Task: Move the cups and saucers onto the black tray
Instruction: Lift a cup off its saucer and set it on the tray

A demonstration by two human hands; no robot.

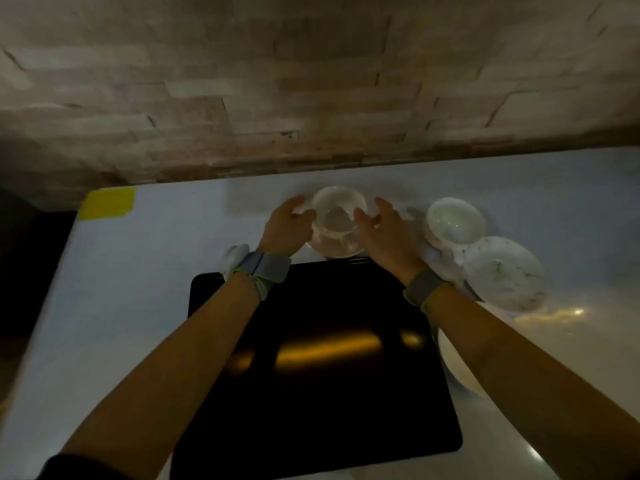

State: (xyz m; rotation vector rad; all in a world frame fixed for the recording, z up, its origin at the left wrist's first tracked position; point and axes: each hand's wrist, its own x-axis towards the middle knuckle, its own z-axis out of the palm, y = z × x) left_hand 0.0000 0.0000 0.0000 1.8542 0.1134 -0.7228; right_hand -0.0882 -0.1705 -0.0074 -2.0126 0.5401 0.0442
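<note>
A white cup [337,207] sits on a white saucer [334,249] just past the far edge of the black tray [322,375]. My left hand [287,226] is curled against the left side of this cup and saucer, and my right hand [381,226] presses in from the right, fingers over the cup's rim. A second white cup [455,221] stands on the counter to the right. Beside it lies a marbled saucer [504,275]. Another pale saucer [457,372] shows partly under my right forearm. Nothing lies on the tray.
The white counter [138,289] ends at a brick wall [311,98] close behind the cups. A yellow tape patch [109,202] marks the far left corner. A small white object [235,256] peeks out beside my left wrist. The counter's left edge drops into darkness.
</note>
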